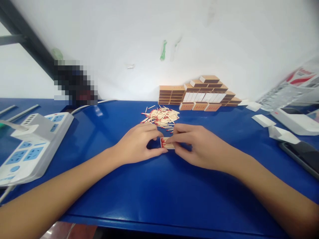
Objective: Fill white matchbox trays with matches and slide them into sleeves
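Observation:
A small matchbox tray point(170, 148) lies on the blue table in front of me, with red-headed matches point(163, 142) side by side in it. My left hand point(139, 141) curls around the tray's left end, thumb at the near corner and fingers at the far side. At the right end, my right hand point(199, 144) has its thumb and fingers closed about the tray, one fingertip over the matches. The fingers hide that end. Just beyond both hands is a loose pile of matches point(164, 115).
Stacked matchboxes point(209, 87) stand against the white wall. To the left sits a power strip point(47, 146) with a plug in it. White paper pieces point(284, 134), a dark phone point(302, 154) and a white device point(296, 121) lie at the right. The blue table point(159, 192) has its edge near me.

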`<state>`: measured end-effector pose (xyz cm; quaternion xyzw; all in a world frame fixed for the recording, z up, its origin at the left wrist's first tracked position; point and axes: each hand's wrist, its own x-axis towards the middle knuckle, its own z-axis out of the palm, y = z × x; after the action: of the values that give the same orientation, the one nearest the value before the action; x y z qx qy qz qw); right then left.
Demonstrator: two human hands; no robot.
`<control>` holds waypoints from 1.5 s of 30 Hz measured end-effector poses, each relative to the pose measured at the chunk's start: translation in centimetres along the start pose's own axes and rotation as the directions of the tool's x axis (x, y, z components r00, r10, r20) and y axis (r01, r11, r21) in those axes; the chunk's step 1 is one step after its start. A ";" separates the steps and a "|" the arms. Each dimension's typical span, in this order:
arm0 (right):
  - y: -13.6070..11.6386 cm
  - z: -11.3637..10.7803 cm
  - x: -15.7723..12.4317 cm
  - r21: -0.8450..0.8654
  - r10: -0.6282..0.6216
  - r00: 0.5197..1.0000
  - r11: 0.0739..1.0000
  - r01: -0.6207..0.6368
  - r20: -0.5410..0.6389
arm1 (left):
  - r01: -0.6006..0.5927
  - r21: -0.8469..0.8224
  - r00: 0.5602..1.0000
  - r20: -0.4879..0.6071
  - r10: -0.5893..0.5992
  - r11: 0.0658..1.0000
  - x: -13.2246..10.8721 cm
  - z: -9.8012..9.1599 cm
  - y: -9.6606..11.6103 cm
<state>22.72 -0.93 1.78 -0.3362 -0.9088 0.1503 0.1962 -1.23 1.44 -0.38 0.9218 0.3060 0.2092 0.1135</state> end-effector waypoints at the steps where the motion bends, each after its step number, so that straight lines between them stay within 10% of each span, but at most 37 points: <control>1: 0.0 -0.1 0.0 0.006 -0.002 1.000 1.000 0.002 0.000 | 0.002 0.002 1.000 0.002 -0.002 1.000 0.0 0.0 0.0; 21: 2.5 -1.3 -0.3 -0.234 0.025 0.962 0.968 -0.091 -0.272 | 0.019 -0.036 0.996 -0.084 -0.022 0.999 0.1 -0.7 0.3; 45: 3.1 -0.9 -0.4 -0.293 0.058 0.957 0.945 -0.144 -0.283 | -0.023 0.008 0.988 -0.153 0.024 1.000 0.0 -1.0 0.0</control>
<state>25.08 1.17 1.18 -0.4268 -0.8670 -0.0319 0.2553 -1.68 1.52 0.47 0.9069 0.3038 0.2796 0.0844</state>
